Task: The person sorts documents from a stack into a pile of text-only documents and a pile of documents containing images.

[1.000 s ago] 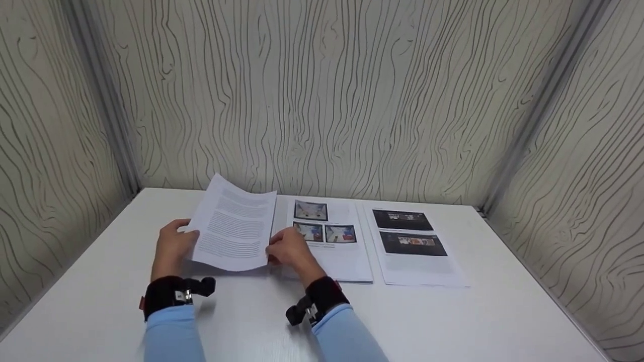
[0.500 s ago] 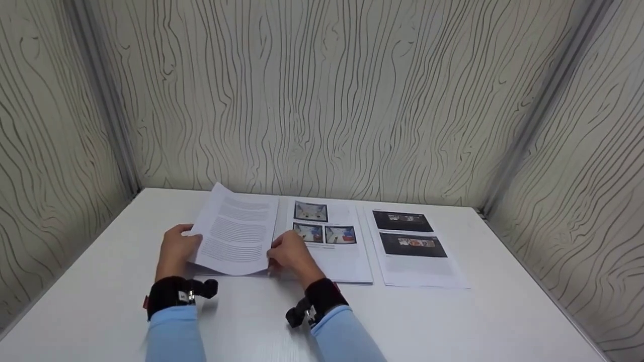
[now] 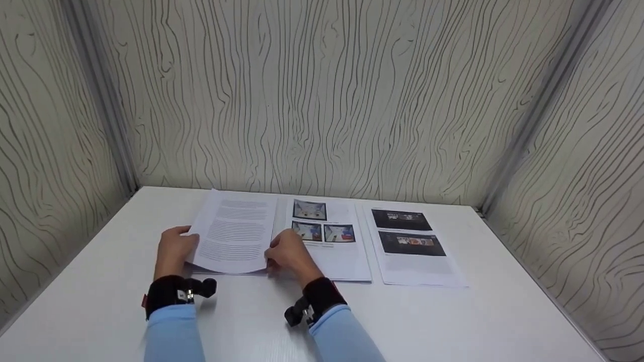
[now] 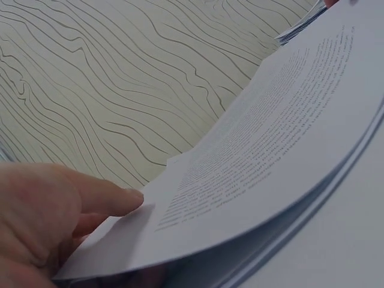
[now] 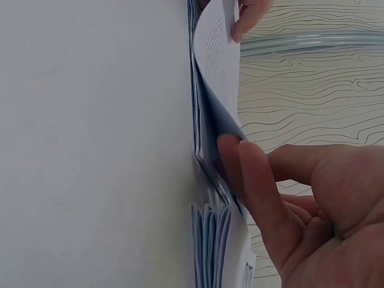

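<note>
A printed sheet of paper (image 3: 239, 236), covered in text, bows downward between my two hands over a stack of paper on the left of the table. My left hand (image 3: 174, 249) pinches its left edge, thumb on top, as the left wrist view shows with the thumb (image 4: 114, 199) on the page. At the lower right edge, my right hand (image 3: 292, 253) pinches the sheet between thumb and fingers. In the right wrist view the sheet (image 5: 219, 78) curls up off the layered pages underneath, the right hand (image 5: 312, 204) holding its edge.
Right beside the held sheet lies a stack of paper (image 3: 332, 264) with three small photos printed on it. Farther right is another paper pile (image 3: 422, 271) with two dark pictures. Wood-grain-patterned walls (image 3: 322, 100) enclose the white table (image 3: 503, 317) at the back and sides.
The sheet has come down onto the left stack, its far edge dropping and flattening. Both hands keep their hold and have barely shifted.
</note>
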Motion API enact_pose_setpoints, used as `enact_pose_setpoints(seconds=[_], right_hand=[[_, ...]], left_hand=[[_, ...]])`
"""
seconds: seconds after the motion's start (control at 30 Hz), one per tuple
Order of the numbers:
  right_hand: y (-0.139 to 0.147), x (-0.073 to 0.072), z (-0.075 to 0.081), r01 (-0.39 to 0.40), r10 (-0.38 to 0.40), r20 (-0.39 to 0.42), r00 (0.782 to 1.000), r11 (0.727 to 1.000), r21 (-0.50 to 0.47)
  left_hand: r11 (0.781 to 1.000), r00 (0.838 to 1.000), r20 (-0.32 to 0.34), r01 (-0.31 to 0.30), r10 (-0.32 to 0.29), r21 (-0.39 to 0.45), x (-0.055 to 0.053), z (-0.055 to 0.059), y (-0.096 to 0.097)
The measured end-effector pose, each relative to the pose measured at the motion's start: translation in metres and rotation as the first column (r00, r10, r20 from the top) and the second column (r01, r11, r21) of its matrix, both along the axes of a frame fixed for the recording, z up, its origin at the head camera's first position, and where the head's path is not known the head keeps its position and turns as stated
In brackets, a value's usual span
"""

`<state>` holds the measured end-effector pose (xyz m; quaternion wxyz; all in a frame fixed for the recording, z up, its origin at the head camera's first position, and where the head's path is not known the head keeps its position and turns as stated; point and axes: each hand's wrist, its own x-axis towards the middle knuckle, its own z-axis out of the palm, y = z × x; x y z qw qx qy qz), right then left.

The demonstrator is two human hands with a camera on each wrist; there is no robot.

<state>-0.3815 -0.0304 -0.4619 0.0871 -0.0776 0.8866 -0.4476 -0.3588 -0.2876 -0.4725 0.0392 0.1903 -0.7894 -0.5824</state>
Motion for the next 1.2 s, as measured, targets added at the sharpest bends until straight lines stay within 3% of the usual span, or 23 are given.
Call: enact_pose_setpoints(seconds=[0.23, 0.47, 0.67, 0.93, 1.03, 1.2], right_hand=[[0.000, 0.000, 0.002, -0.007, 0.007, 0.023, 1.000, 1.000, 0.028], [0.002, 0.003, 0.010, -0.034, 0.032, 0.080, 0.996, 0.999, 0.021], [0.003, 0.004, 0.015, -0.026, 0.023, 0.095, 0.995, 0.999, 0.029], [0.010, 0.004, 0.020, -0.069, 0.067, 0.089, 0.994, 0.998, 0.015], [0.014, 0.004, 0.024, -0.100, 0.097, 0.069, 0.993, 0.994, 0.038], [0.020, 0.004, 0.034, -0.120, 0.117, 0.028, 0.993, 0.987, 0.105]], left_hand=[[0.998, 0.999, 0.037, -0.007, 0.004, 0.070, 0.002, 0.002, 0.000], [0.993, 0.997, -0.012, -0.072, 0.072, -0.097, 0.005, 0.010, -0.002], [0.985, 0.993, -0.024, -0.115, 0.113, -0.126, 0.005, 0.010, -0.003], [0.990, 0.996, -0.010, -0.092, 0.091, -0.106, 0.010, 0.012, -0.002], [0.986, 0.996, -0.014, -0.094, 0.093, -0.140, 0.012, 0.018, -0.004], [0.972, 0.992, -0.042, -0.122, 0.116, -0.200, 0.020, 0.042, -0.009]])
